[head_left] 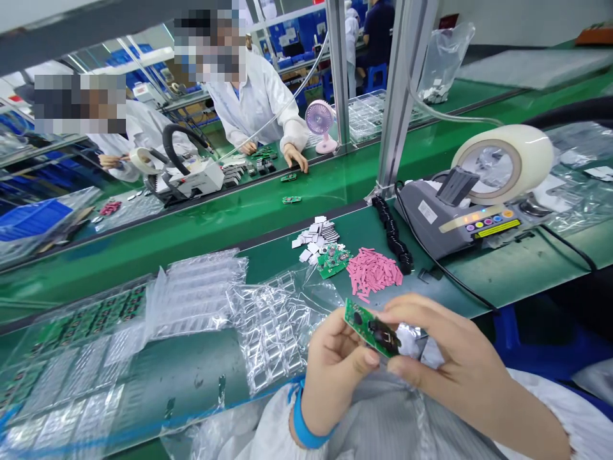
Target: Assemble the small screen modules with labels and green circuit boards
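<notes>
Between my two hands a small green circuit board point(368, 328) is held up at a tilt, with dark parts on its face. My left hand point(335, 364) pinches its left end and lower edge between thumb and fingers. On its right end rests the grip of my right hand point(440, 348), and something white and shiny shows beneath those fingers, too unclear to name. Just beyond the hands lie a heap of pink strips point(374, 271), several green circuit boards point(334, 259) and a pile of white pads point(317, 237).
A grey tape dispenser point(438, 217) stands at the right, beside a row of black pieces point(393, 233). Clear plastic trays point(271, 332) and bagged boards point(96, 316) cover the left. Across the green conveyor point(230, 220), carrying boards point(291, 200), a co-worker's hand point(295, 157) reaches in near a pink fan point(320, 121).
</notes>
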Motion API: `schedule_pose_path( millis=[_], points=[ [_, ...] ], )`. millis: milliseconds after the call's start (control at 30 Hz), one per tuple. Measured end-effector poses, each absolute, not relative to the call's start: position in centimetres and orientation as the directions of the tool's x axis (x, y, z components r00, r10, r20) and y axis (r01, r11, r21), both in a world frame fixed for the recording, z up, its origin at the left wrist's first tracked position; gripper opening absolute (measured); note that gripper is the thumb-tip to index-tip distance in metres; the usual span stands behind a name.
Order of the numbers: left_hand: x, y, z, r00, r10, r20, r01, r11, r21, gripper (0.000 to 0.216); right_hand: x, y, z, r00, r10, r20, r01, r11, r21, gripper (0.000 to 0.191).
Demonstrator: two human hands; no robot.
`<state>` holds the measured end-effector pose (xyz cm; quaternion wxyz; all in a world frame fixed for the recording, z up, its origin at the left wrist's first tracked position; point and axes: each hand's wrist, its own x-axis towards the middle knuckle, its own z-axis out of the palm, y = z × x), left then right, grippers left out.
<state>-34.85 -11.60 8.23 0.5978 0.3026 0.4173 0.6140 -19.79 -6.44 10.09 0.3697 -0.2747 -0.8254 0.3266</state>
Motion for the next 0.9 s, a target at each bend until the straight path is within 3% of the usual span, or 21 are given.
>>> schedule_pose_path(
  millis=[100, 167, 267, 467, 700, 900],
  points=[
    [-34.4, -11.4, 8.7, 0.001, 0.984, -0.18, -0.56, 0.15, 0.815, 0.033, -19.5, -6.0, 9.7, -0.607, 0.657, 0.447, 0.278, 0.702, -0.655, 0.051],
    [-34.2, -11.4, 9.0, 0.087, 0.975, -0.202, -0.599, 0.213, 0.772, 0.03, -19.5, -5.6, 9.6, -0.659, 0.585, 0.474, 0.256, 0.766, -0.589, 0.055],
    [-33.9, -11.7, 9.2, 0.169, 0.962, -0.215, -0.647, 0.273, 0.712, 0.027, -19.7, -5.4, 9.5, -0.702, 0.502, 0.505, 0.189, 0.815, -0.547, 0.054],
    [-33.5, -12.2, 8.7, 0.166, 0.961, -0.22, -0.683, 0.273, 0.678, 0.026, -20.4, -6.1, 9.0, -0.57, 0.573, 0.589, 0.225, 0.798, -0.559, 0.052],
    [-33.4, -12.1, 8.4, 0.168, 0.975, -0.145, -0.702, 0.222, 0.677, 0.026, -21.2, -6.2, 9.2, -0.469, 0.53, 0.707, 0.18, 0.84, -0.511, 0.044],
    [-33.5, -12.4, 7.8, 0.143, 0.973, -0.183, -0.683, 0.231, 0.693, 0.029, -20.5, -5.6, 8.3, -0.586, 0.499, 0.639, 0.086, 0.822, -0.563, 0.053]
  ],
)
